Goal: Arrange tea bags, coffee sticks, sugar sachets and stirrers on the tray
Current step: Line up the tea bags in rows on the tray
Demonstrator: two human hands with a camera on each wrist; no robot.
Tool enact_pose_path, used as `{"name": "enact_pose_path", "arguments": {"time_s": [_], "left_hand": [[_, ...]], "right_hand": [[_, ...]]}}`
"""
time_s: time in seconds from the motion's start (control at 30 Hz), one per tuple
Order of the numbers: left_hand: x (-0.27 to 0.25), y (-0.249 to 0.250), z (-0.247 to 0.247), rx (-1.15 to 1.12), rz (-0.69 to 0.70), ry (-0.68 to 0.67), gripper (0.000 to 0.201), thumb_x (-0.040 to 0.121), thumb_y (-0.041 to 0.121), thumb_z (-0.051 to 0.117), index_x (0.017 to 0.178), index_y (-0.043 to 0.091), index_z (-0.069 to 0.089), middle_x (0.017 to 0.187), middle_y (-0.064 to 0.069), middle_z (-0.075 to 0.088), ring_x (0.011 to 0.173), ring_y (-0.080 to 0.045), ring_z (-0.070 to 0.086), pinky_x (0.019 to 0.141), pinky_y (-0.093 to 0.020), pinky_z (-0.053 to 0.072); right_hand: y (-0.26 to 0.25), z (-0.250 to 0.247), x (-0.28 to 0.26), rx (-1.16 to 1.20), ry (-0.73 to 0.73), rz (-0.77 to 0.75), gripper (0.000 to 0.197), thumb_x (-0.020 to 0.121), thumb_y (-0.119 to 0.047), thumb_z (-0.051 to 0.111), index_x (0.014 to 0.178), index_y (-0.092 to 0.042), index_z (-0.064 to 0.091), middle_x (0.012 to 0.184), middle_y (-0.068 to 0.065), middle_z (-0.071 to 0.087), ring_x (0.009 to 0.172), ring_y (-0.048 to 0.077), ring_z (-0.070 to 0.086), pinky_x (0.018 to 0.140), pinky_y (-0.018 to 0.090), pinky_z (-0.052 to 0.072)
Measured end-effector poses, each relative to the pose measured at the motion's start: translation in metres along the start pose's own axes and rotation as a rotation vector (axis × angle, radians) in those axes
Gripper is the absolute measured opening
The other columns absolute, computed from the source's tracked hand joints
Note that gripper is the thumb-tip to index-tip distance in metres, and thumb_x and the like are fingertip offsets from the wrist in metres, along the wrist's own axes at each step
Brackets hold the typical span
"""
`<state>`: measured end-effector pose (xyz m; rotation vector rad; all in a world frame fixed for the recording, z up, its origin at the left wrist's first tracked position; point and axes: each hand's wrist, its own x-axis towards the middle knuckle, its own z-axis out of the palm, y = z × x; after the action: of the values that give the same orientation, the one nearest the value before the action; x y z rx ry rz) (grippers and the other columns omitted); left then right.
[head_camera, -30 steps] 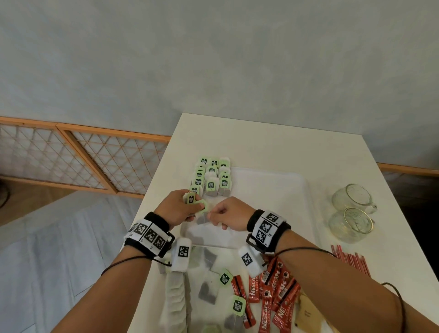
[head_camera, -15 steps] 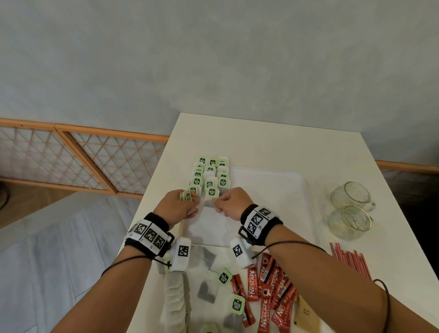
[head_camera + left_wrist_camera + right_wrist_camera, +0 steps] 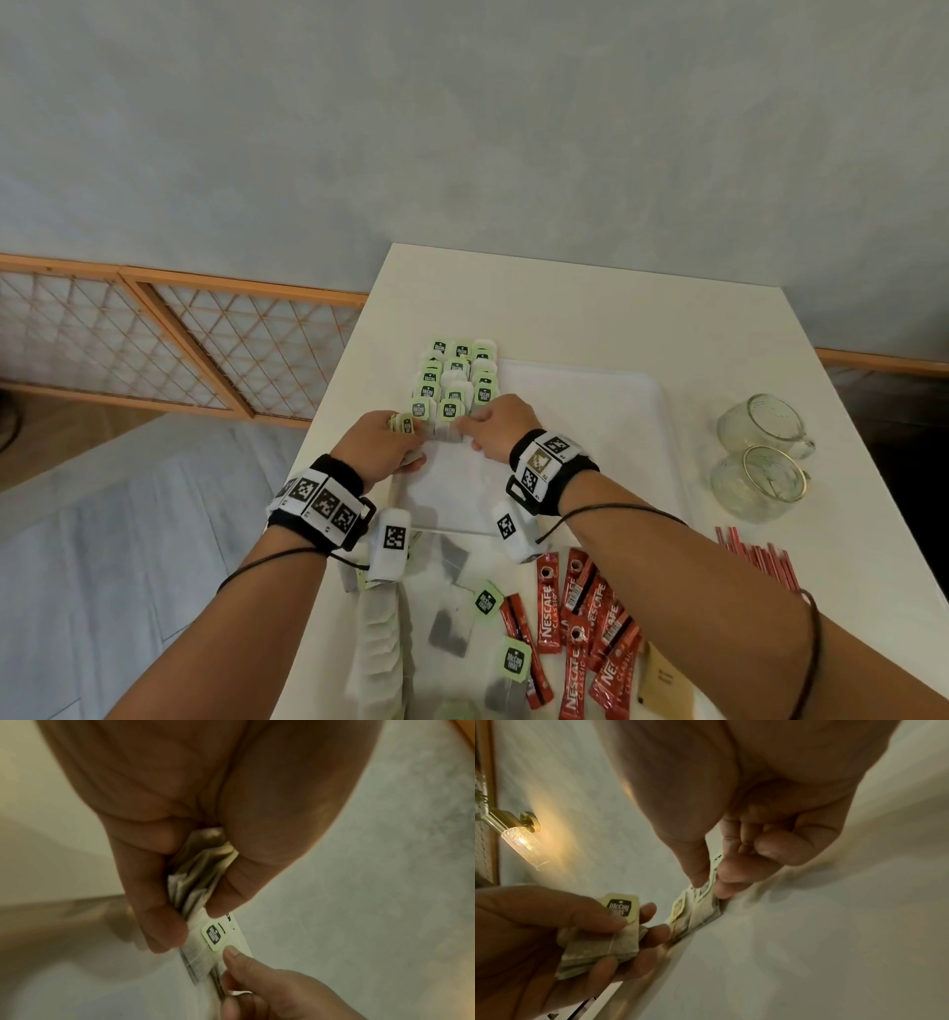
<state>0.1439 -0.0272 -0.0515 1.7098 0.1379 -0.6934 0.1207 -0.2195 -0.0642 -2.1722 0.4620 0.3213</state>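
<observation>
My left hand (image 3: 377,444) is curled round a small stack (image 3: 598,941) of soft paper tea bags, thumb on top beside the pale green square tag. My right hand (image 3: 495,426) pinches one flat tea bag (image 3: 448,430) between thumb and fingertips (image 3: 727,877), setting it down at the near end of the rows (image 3: 454,377). Those rows run away from my hands in three files, each bag white and thin with a green tag and a dark logo, overlapping like shingles along the far left part of the tray (image 3: 616,411), which is white, smooth and rectangular with rounded corners.

Behind my wrists, on the counter (image 3: 565,308), loose tea bags (image 3: 452,632) lie on clear crinkled plastic, dark leaf showing through the paper. Just right of them is a heap of glossy red coffee sticks (image 3: 575,627), narrow and flat, and a tan sachet (image 3: 665,678). Right of my right forearm lie thin red stirrers (image 3: 755,555) in a fan. Farther off on the right, two ribbed clear glass cups (image 3: 760,457) with handles lie beside each other, the nearer with a gold rim.
</observation>
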Motion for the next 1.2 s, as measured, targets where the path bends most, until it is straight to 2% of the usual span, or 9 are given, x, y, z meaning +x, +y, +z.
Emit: {"name": "enact_pose_path", "arguments": {"time_s": [0.13, 0.27, 0.33, 0.43, 0.5, 0.7, 0.9, 1.0, 1.2], "left_hand": [[-0.001, 0.0, -0.001, -0.027, -0.013, 0.016, 0.024, 0.086, -0.017, 0.049, 0.094, 0.0, 0.064, 0.089, -0.014, 0.058, 0.085, -0.029, 0.056, 0.068, -0.028, 0.061], [0.001, 0.001, 0.001, -0.038, -0.017, 0.0, 0.028, 0.085, -0.019, 0.048, 0.091, 0.003, 0.063, 0.094, -0.011, 0.059, 0.086, -0.025, 0.056, 0.074, -0.031, 0.061], [0.0, 0.002, 0.003, -0.035, -0.01, -0.005, 0.027, 0.086, -0.02, 0.047, 0.091, 0.003, 0.061, 0.09, -0.008, 0.061, 0.086, -0.023, 0.055, 0.08, -0.034, 0.059], [0.002, 0.002, 0.005, -0.013, -0.014, -0.002, 0.032, 0.082, -0.023, 0.044, 0.093, 0.002, 0.06, 0.091, -0.01, 0.062, 0.088, -0.025, 0.055, 0.086, -0.04, 0.058], [0.002, 0.002, 0.003, 0.018, -0.017, -0.011, 0.034, 0.079, -0.024, 0.046, 0.093, 0.002, 0.063, 0.099, -0.014, 0.061, 0.088, -0.027, 0.058, 0.093, -0.048, 0.056], [-0.002, -0.001, -0.002, 0.015, 0.038, -0.052, 0.038, 0.082, -0.021, 0.06, 0.111, 0.004, 0.061, 0.107, -0.017, 0.06, 0.089, -0.031, 0.064, 0.094, -0.052, 0.056], [-0.012, 0.004, 0.005, -0.048, 0.091, -0.164, 0.045, 0.084, -0.01, 0.072, 0.122, 0.004, 0.054, 0.107, -0.02, 0.067, 0.086, -0.029, 0.073, 0.069, -0.031, 0.062], [-0.014, 0.006, 0.01, 0.025, 0.116, -0.249, 0.046, 0.084, 0.0, 0.077, 0.123, 0.005, 0.053, 0.104, -0.022, 0.073, 0.086, -0.031, 0.075, 0.07, -0.031, 0.062], [-0.014, 0.011, 0.019, 0.132, 0.142, -0.326, 0.035, 0.085, 0.012, 0.078, 0.113, 0.007, 0.057, 0.094, -0.011, 0.076, 0.078, -0.026, 0.074, 0.062, -0.026, 0.059]], "right_hand": [[0.015, -0.014, 0.003, 0.041, 0.081, 0.037, 0.038, 0.089, -0.042, 0.072, 0.078, -0.005, 0.072, 0.084, 0.016, 0.076, 0.07, 0.027, 0.07, 0.076, 0.044, 0.062], [0.029, -0.02, 0.009, 0.053, 0.133, 0.092, 0.053, 0.084, -0.047, 0.075, 0.09, 0.007, 0.073, 0.075, 0.017, 0.072, 0.063, 0.023, 0.058, 0.077, 0.05, 0.061], [0.032, -0.017, 0.012, 0.05, 0.128, 0.089, 0.042, 0.086, -0.039, 0.074, 0.089, 0.003, 0.074, 0.08, 0.018, 0.074, 0.066, 0.024, 0.06, 0.078, 0.051, 0.062], [0.031, -0.014, 0.014, -0.008, 0.127, 0.046, 0.019, 0.091, -0.031, 0.071, 0.074, -0.024, 0.068, 0.086, 0.008, 0.075, 0.083, 0.027, 0.073, 0.081, 0.044, 0.062], [0.028, -0.012, 0.016, -0.025, 0.121, 0.023, 0.008, 0.092, -0.03, 0.07, 0.088, -0.023, 0.072, 0.095, 0.006, 0.076, 0.09, 0.028, 0.073, 0.085, 0.043, 0.061], [0.034, -0.014, 0.015, -0.016, 0.126, 0.039, 0.037, 0.09, -0.043, 0.07, 0.118, -0.021, 0.064, 0.108, 0.006, 0.072, 0.097, 0.026, 0.071, 0.088, 0.037, 0.057], [0.029, -0.013, -0.027, 0.118, 0.033, -0.114, 0.006, 0.092, -0.037, 0.067, 0.091, -0.032, 0.067, 0.083, -0.006, 0.07, 0.07, 0.016, 0.069, 0.067, 0.028, 0.053], [0.028, -0.011, -0.044, 0.172, -0.087, -0.158, 0.011, 0.097, -0.031, 0.063, 0.093, -0.026, 0.071, 0.083, -0.004, 0.071, 0.058, 0.009, 0.063, 0.061, 0.023, 0.052], [0.028, -0.006, -0.061, 0.275, -0.169, -0.142, 0.015, 0.099, -0.027, 0.063, 0.086, -0.027, 0.071, 0.084, -0.004, 0.071, 0.061, 0.01, 0.06, 0.046, 0.014, 0.04]]}}
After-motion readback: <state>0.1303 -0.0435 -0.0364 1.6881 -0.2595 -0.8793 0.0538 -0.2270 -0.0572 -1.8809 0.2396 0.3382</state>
